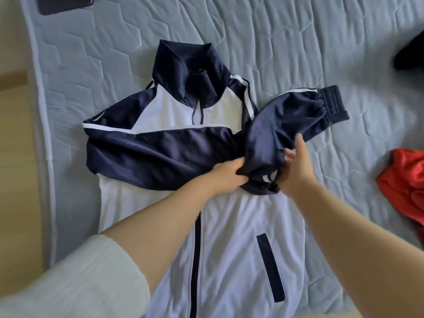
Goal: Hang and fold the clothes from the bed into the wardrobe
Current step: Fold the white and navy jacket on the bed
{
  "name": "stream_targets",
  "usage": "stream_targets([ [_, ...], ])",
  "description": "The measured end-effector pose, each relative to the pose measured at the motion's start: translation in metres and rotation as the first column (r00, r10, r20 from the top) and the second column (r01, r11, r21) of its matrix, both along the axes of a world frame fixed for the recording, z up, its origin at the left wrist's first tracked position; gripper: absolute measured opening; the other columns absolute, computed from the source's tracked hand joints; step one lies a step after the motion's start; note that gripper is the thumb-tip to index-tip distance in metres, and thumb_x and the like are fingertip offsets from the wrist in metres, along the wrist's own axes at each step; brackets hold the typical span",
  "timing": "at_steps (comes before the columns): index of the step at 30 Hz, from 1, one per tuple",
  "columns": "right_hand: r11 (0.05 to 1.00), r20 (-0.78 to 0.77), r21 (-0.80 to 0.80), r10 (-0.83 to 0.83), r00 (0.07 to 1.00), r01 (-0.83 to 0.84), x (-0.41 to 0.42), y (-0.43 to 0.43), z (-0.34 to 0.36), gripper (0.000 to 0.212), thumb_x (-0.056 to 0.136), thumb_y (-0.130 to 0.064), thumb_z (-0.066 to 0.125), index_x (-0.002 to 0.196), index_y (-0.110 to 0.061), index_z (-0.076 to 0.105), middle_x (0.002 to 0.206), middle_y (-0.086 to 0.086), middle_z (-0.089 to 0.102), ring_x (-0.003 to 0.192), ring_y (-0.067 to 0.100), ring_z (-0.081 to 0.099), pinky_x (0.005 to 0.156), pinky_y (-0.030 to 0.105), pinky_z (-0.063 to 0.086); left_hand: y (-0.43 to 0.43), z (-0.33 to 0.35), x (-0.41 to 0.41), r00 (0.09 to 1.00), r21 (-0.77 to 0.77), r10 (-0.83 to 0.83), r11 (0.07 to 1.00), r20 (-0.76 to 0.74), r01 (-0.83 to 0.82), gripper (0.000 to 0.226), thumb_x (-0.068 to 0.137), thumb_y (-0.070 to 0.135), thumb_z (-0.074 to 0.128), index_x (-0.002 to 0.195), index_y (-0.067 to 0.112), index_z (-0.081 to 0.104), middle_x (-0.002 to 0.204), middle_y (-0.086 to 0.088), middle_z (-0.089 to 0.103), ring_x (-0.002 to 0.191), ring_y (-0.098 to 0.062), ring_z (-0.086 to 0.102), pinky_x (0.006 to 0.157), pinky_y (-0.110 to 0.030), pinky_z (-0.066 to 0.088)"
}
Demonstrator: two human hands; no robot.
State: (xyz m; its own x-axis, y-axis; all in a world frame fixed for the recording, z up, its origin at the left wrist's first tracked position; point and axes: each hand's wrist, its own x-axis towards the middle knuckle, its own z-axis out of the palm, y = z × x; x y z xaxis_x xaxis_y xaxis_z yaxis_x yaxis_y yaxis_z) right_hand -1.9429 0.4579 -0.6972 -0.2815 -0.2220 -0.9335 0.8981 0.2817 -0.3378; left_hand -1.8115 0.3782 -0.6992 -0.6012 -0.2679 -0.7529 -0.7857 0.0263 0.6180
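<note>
A white and navy track jacket (229, 226) lies front up on the bed, collar pointing away from me. One navy sleeve (160, 154) is folded flat across the chest. The other navy sleeve (286, 125) is bunched at the right, its ribbed cuff resting on the mattress. My left hand (226, 176) grips a fold of navy sleeve fabric at the chest. My right hand (296, 166) touches the bunched sleeve from the right with its fingers extended.
The jacket lies on a pale blue quilted mattress (321, 53). A red garment (406, 187) sits at the right edge, a black garment (410, 53) at the upper right. A dark object (64, 3) is at the top left corner. Wooden floor (16, 157) runs along the left.
</note>
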Motion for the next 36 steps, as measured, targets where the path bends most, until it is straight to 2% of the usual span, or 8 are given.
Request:
stream_targets([
  [6, 0.981, -0.422, 0.113, 0.189, 0.887, -0.156, -0.017, -0.036, 0.028, 0.016, 0.086, -0.015, 0.059, 0.101, -0.019, 0.059, 0.085, -0.003, 0.060, 0.071, 0.002, 0.061, 0.075, 0.018, 0.049, -0.001, 0.021, -0.010, 0.919, 0.169, 0.355, 0.930, -0.172, -0.327, 0.041, 0.092, -0.006, 0.041, 0.128, 0.009, 0.053, 0.101, -0.003, 0.059, 0.084, -0.008, 0.054, 0.065, -0.005, 0.041],
  [9, 0.853, -0.833, 0.366, 0.479, 0.278, -0.372, -0.011, -0.043, 0.055, 0.054, 0.077, -0.001, 0.039, 0.117, -0.038, 0.042, 0.098, -0.010, 0.058, 0.074, 0.010, 0.052, 0.061, 0.023, 0.042, -0.012, 0.035, -0.002, 0.765, 0.355, 0.623, 0.760, -0.163, -0.544, 0.039, 0.092, 0.002, 0.047, 0.122, 0.025, 0.054, 0.114, 0.007, 0.058, 0.103, -0.007, 0.055, 0.085, -0.022, 0.044],
  [14, 0.553, -0.727, 0.654, 0.273, -0.630, -0.515, 0.043, -0.045, 0.069, 0.032, 0.071, -0.002, 0.048, 0.088, -0.019, 0.068, 0.078, -0.001, 0.068, 0.083, 0.030, 0.058, 0.074, 0.035, 0.030, -0.038, 0.044, 0.039, 0.232, 0.631, 0.971, 0.144, 0.058, -0.762, 0.047, 0.092, 0.052, 0.041, 0.131, 0.028, 0.048, 0.130, -0.001, 0.055, 0.115, -0.022, 0.054, 0.086, -0.038, 0.046],
  [18, -0.124, -0.457, 0.861, 0.233, -0.858, -0.493, 0.083, -0.002, 0.036, 0.029, 0.068, -0.011, 0.065, 0.089, -0.030, 0.070, 0.104, -0.009, 0.066, 0.119, 0.025, 0.051, 0.094, 0.032, 0.032, -0.049, 0.041, 0.073, 0.070, 0.651, 0.994, 0.000, 0.081, -0.759, 0.059, 0.080, 0.074, 0.037, 0.114, 0.032, 0.060, 0.121, -0.002, 0.064, 0.110, -0.024, 0.060, 0.089, -0.043, 0.048],
  [21, -0.325, -0.456, 0.650, 0.556, -0.695, -0.687, 0.094, 0.019, 0.016, 0.031, 0.086, -0.019, 0.052, 0.116, -0.028, 0.059, 0.128, -0.009, 0.049, 0.133, 0.022, 0.027, 0.101, 0.033, 0.019, -0.043, 0.031, 0.087, 0.162, 0.423, 0.986, 0.132, 0.035, -0.896, 0.026, 0.091, 0.045, 0.051, 0.110, 0.028, 0.058, 0.110, 0.003, 0.066, 0.107, -0.019, 0.061, 0.081, -0.034, 0.050],
  [26, 0.404, -0.590, 0.601, 0.807, -0.041, -0.689, 0.082, 0.019, 0.015, 0.048, 0.082, -0.010, 0.050, 0.129, -0.018, 0.041, 0.101, 0.005, 0.061, 0.093, 0.031, 0.056, 0.073, 0.037, 0.043, -0.043, 0.027, 0.092, 0.203, 0.306, 0.979, 0.190, 0.009, -0.933, 0.033, 0.090, -0.006, 0.045, 0.112, 0.015, 0.056, 0.093, -0.005, 0.065, 0.084, -0.014, 0.064, 0.076, -0.028, 0.053],
  [32, 0.334, -0.385, 0.757, 0.923, 0.031, -0.561, 0.039, 0.002, 0.023, 0.040, 0.087, -0.007, 0.039, 0.123, -0.021, 0.045, 0.096, 0.011, 0.057, 0.084, 0.031, 0.045, 0.069, 0.033, 0.035, -0.067, 0.050, 0.109, 0.240, 0.617, 0.968, 0.234, -0.075, -0.751, 0.030, 0.078, -0.005, 0.045, 0.100, 0.013, 0.054, 0.088, -0.003, 0.067, 0.082, -0.014, 0.063, 0.076, -0.025, 0.054],
  [36, 0.721, -0.692, 0.620, 0.688, 0.217, -0.309, 0.011, -0.016, 0.037, 0.039, 0.084, -0.003, 0.033, 0.114, -0.018, 0.054, 0.114, 0.013, 0.058, 0.111, 0.033, 0.048, 0.076, 0.031, 0.031, -0.090, 0.060, 0.135, 0.411, 0.394, 0.898, 0.438, -0.154, -0.808, 0.031, 0.088, -0.011, 0.034, 0.089, 0.011, 0.055, 0.072, 0.004, 0.068, 0.076, -0.011, 0.060, 0.069, -0.021, 0.053],
])
